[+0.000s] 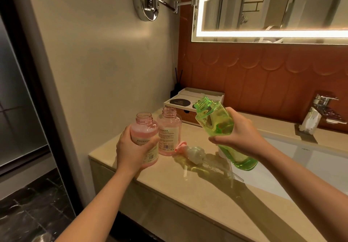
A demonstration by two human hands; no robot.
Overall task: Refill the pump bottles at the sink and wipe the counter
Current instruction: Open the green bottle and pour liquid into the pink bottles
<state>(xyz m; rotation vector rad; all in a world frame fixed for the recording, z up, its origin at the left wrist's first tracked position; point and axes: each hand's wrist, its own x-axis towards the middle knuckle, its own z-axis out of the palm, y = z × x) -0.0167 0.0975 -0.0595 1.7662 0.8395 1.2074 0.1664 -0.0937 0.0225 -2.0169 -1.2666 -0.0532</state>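
Note:
My left hand (132, 148) grips an uncapped pink bottle (144, 128) above the counter's left end; pink liquid fills most of it. A second uncapped pink bottle (169, 130) stands on the beige counter (188, 189) just behind it. My right hand (237, 130) holds a green transparent bottle (214, 119), tilted with its open neck pointing up and left toward the pink bottles. A pump head (190, 152) with a pink nozzle lies on the counter between my hands, its tube (235, 176) trailing to the right.
A white sink basin (301, 162) lies to the right, with a chrome faucet (318, 108) behind it. A white amenity box (190, 100) and a reed diffuser (177, 85) stand at the back left. A lit mirror (273, 8) hangs above.

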